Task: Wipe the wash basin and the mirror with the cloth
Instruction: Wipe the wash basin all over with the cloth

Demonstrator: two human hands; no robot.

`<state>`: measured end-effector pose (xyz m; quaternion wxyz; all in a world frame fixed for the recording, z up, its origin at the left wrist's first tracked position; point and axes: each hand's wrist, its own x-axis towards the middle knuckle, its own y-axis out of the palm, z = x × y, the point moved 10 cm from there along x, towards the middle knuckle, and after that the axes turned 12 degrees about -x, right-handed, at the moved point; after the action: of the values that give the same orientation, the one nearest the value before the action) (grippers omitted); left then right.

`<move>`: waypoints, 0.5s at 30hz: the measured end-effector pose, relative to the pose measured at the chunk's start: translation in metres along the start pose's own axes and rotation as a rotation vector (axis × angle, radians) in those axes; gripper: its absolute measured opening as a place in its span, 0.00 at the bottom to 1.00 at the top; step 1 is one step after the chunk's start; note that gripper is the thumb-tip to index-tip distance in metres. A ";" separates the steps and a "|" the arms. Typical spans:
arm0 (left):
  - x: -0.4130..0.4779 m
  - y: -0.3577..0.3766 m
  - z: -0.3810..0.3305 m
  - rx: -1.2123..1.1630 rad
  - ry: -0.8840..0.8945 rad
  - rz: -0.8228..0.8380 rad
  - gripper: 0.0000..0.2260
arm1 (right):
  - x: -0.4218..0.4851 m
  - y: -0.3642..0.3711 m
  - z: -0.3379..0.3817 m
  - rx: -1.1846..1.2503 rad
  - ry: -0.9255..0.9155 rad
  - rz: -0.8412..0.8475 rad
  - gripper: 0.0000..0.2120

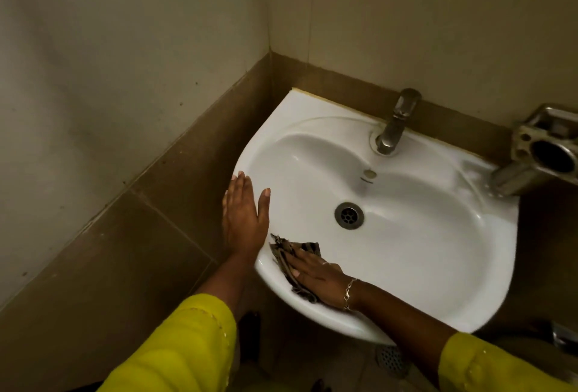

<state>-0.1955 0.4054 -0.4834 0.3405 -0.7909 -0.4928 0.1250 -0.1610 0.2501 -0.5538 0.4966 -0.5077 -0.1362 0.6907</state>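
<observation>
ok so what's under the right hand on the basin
The right hand presses flat on a dark striped cloth lying on the near rim of the wash basin. Frayed cloth edges show past the fingers; the part under the palm, and the rim beneath it, are covered.

a small bathroom: white wash basin with tap on tiled walls.

Basin bowl open; tap, metal holder (right rim) obstruct.
</observation>
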 end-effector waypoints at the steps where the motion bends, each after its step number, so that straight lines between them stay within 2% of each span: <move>1: 0.000 0.001 0.000 0.029 0.004 0.014 0.31 | -0.007 0.001 -0.001 -0.004 0.009 0.019 0.23; 3: 0.002 0.006 0.001 0.105 0.001 0.046 0.24 | -0.020 0.003 -0.006 -0.019 0.027 0.047 0.23; 4: 0.002 0.007 0.002 0.136 -0.002 0.053 0.24 | -0.025 0.005 -0.010 -0.028 0.035 0.063 0.23; 9: 0.001 0.004 0.000 0.169 0.002 0.029 0.29 | -0.047 0.017 -0.035 -0.091 0.055 0.163 0.22; 15: 0.001 0.004 -0.001 0.168 0.023 0.024 0.29 | -0.087 0.013 -0.072 -0.210 0.077 0.264 0.23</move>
<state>-0.1918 0.4042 -0.4851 0.4098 -0.7669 -0.4670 0.1607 -0.1088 0.1498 -0.5463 0.3507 -0.5965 -0.1203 0.7119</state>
